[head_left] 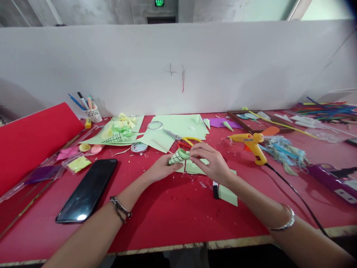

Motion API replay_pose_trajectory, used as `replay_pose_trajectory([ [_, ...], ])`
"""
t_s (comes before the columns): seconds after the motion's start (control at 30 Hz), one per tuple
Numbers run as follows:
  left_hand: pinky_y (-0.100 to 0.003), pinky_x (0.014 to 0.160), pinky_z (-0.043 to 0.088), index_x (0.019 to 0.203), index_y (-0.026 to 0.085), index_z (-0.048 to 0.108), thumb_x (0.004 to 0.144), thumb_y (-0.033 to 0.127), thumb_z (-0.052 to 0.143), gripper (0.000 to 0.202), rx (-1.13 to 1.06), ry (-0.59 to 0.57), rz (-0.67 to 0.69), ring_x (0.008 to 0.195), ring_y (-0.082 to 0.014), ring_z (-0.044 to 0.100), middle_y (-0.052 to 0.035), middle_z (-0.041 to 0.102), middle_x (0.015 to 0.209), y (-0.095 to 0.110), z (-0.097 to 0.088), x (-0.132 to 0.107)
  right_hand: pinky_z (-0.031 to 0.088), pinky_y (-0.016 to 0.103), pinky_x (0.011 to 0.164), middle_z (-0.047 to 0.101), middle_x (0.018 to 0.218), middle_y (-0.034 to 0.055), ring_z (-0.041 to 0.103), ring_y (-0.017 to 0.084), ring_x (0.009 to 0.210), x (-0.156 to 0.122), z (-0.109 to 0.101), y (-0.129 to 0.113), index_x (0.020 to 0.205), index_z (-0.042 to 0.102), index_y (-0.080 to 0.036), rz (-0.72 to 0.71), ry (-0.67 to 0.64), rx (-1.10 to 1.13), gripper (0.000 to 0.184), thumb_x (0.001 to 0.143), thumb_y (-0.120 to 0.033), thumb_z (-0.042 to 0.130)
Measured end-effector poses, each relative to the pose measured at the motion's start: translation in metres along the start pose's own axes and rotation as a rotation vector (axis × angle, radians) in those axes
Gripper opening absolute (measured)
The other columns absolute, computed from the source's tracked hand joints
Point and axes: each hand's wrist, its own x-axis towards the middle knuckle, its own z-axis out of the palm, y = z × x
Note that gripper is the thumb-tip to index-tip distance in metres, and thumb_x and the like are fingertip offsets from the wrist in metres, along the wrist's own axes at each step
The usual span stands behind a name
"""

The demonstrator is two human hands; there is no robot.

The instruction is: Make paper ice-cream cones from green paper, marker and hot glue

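A small paper cone (176,158), pale with black grid lines outside and light green at its mouth, lies on its side in my left hand (159,167), whose fingers and thumb are closed around it. The mouth of the cone points right, towards my right hand (209,160). My right fingertips pinch at the green rim; exactly what lies between them is partly hidden. Light green paper pieces (195,168) lie under my hands. Just behind them are scissors (178,137) with red and yellow handles. A marker with a black cap (215,191) rests below my right wrist.
A yellow glue gun (251,143) with a black cord stands to the right, beside blue tassels (284,152) and a purple device (331,180). At left are a black phone (87,190), a pen cup (94,114) and a second gridded cone (114,138) on green sheets.
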Motion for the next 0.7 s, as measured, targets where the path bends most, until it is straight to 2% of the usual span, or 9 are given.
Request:
replay_pose_trajectory([
  [0.13, -0.02, 0.054, 0.032, 0.078, 0.015, 0.051, 0.073, 0.029, 0.048, 0.015, 0.102, 0.022, 0.114, 0.057, -0.0081, 0.036, 0.0045, 0.041, 0.062, -0.004, 0.0, 0.001, 0.045, 0.032, 0.077, 0.053, 0.089, 0.0051, 0.052, 0.016, 0.086, -0.001, -0.001, 0.003, 0.088, 0.057, -0.022, -0.066, -0.059, -0.069, 0.017, 0.085, -0.022, 0.04],
  [0.23, -0.02, 0.056, 0.033, 0.077, 0.016, 0.051, 0.071, 0.023, 0.049, 0.009, 0.211, 0.056, 0.197, 0.06, -0.0089, 0.04, 0.004, 0.045, 0.065, -0.008, -0.001, 0.002, 0.045, 0.03, 0.074, 0.051, 0.093, 0.0061, 0.051, 0.015, 0.085, -0.002, -0.002, 0.005, 0.089, 0.057, -0.022, -0.076, -0.136, -0.125, 0.02, 0.086, -0.023, 0.038],
  [0.47, -0.019, 0.055, 0.032, 0.072, 0.016, 0.051, 0.069, 0.018, 0.05, 0.004, 0.259, 0.019, 0.225, 0.058, -0.0084, 0.04, 0.0044, 0.048, 0.063, -0.007, 0.001, 0.003, 0.042, 0.025, 0.067, 0.051, 0.091, 0.0036, 0.049, 0.012, 0.075, -0.001, -0.003, 0.0, 0.09, 0.057, -0.024, 0.025, -0.263, -0.175, 0.021, 0.086, -0.026, 0.036],
  [0.7, -0.019, 0.054, 0.032, 0.068, 0.016, 0.047, 0.068, 0.014, 0.049, 0.003, 0.314, 0.105, 0.227, 0.058, -0.0085, 0.041, 0.0048, 0.046, 0.062, -0.008, 0.002, 0.004, 0.036, 0.022, 0.056, 0.052, 0.084, 0.0015, 0.047, 0.01, 0.067, 0.0, -0.002, -0.012, 0.086, 0.051, -0.022, 0.21, -0.304, -0.238, 0.017, 0.086, -0.029, 0.035],
])
